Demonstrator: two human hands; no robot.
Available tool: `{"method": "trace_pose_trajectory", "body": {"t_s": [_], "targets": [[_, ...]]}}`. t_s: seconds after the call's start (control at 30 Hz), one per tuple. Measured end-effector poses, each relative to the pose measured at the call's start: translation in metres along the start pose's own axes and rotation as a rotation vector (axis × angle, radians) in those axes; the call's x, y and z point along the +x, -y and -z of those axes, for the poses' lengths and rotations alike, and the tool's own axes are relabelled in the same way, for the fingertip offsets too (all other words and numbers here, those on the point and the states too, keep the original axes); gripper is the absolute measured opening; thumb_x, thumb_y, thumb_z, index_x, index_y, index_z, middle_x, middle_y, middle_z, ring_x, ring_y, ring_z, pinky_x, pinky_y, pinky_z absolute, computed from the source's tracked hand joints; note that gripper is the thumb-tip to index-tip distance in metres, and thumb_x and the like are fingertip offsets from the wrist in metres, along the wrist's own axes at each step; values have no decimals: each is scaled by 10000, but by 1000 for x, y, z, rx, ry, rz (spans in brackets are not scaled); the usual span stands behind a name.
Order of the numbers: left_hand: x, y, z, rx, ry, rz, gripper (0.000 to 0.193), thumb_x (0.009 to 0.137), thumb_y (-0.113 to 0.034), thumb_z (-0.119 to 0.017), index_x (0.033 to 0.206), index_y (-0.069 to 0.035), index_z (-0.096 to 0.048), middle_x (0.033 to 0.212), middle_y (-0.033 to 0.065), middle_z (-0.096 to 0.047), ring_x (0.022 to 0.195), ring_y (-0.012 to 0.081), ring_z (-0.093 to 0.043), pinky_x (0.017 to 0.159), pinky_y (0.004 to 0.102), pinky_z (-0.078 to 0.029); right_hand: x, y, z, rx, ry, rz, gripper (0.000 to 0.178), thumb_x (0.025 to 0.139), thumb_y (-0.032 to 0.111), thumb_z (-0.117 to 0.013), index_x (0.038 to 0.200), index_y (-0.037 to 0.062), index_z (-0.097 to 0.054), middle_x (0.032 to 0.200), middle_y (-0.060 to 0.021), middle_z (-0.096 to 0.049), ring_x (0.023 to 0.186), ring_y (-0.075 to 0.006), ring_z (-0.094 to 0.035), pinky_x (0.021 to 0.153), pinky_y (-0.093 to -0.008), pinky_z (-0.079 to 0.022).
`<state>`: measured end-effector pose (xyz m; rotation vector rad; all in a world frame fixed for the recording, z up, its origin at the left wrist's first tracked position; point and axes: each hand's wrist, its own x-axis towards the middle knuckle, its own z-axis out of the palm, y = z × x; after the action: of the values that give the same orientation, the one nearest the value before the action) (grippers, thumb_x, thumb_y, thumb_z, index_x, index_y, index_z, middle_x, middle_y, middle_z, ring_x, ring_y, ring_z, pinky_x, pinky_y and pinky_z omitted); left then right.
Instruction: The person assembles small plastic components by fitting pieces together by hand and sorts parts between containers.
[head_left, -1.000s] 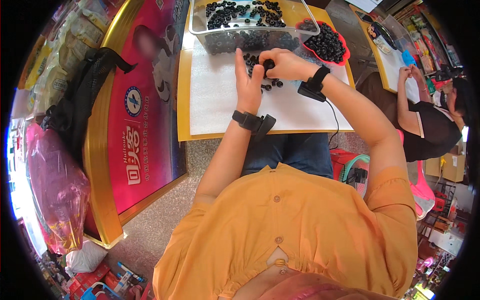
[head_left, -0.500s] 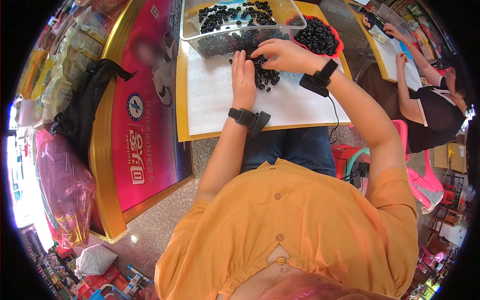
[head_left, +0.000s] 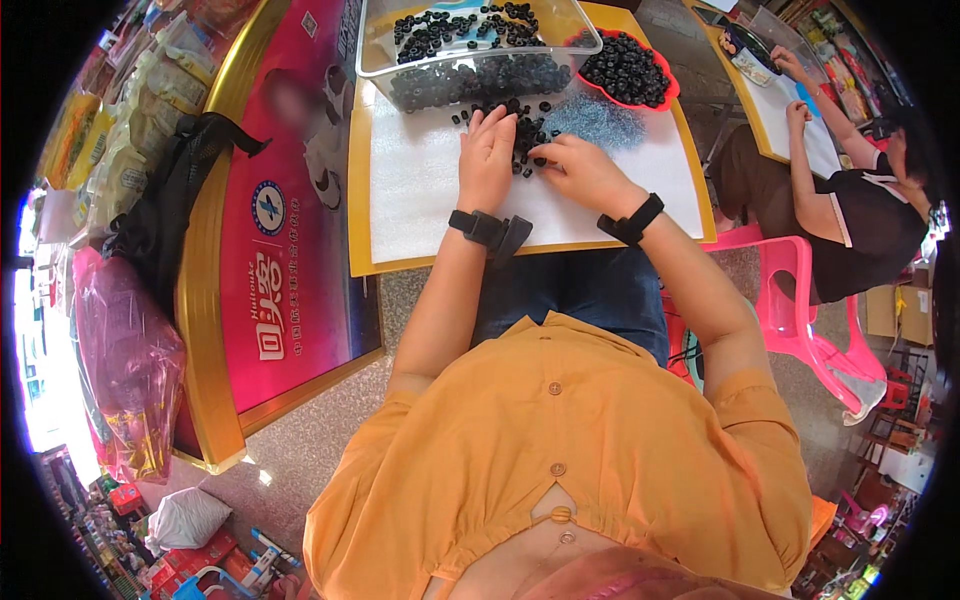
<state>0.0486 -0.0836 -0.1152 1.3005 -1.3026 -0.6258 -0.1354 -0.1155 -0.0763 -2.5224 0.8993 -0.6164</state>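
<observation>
Small black ring-shaped beads (head_left: pixel 523 145) lie in a loose pile on a white foam sheet (head_left: pixel 410 190). My left hand (head_left: pixel 487 165) rests flat at the left side of the pile, its fingers stretched out and holding nothing. On the right side, my right hand (head_left: pixel 588 172) has its thumb and fingertips pinched together at a black bead, low over the sheet. Beyond both hands stands a clear plastic box (head_left: pixel 480 82) with many more black beads inside. A red scalloped dish (head_left: pixel 664 98) heaped with black beads sits to its right.
A patch of tiny pale-blue grains (head_left: pixel 605 122) spreads over the sheet beside my right hand. The sheet lies on a yellow-edged table (head_left: pixel 690 150). A pink-faced counter (head_left: pixel 240 250) runs along the left. At right, another person (head_left: pixel 830 215) works at a table near a pink chair (head_left: pixel 790 290).
My right hand has drawn nearer to me, from the far side of the pile to its right side, uncovering the pale-blue patch. My left hand has shifted slightly, its fingers spreading a little.
</observation>
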Motion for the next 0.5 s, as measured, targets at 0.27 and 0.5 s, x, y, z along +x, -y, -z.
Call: {"method": "trace_pose_trajectory", "body": {"t_s": [0.27, 0.5], "targets": [[-2, -4, 1, 65, -146, -25, 339, 980, -317, -548, 1156, -74, -706, 1316, 134, -624, 1350, 359, -443, 1144, 454, -269, -8, 0, -2, -112, -53, -40, 214, 877, 127, -631, 1039, -7, -672, 941, -148, -671, 874, -280, -653, 757, -386, -532], [-9, -48, 9, -193, 156, -139, 233, 944, -70, -625, 1159, -13, -692, 1219, 111, -656, 1099, 221, -625, 939, 308, -486, -24, 30, 33, 1465, 39, -493, 240, 1010, 185, -554, 1179, 23, -609, 863, 6, -582, 731, -49, -511, 563, -187, -419]]}}
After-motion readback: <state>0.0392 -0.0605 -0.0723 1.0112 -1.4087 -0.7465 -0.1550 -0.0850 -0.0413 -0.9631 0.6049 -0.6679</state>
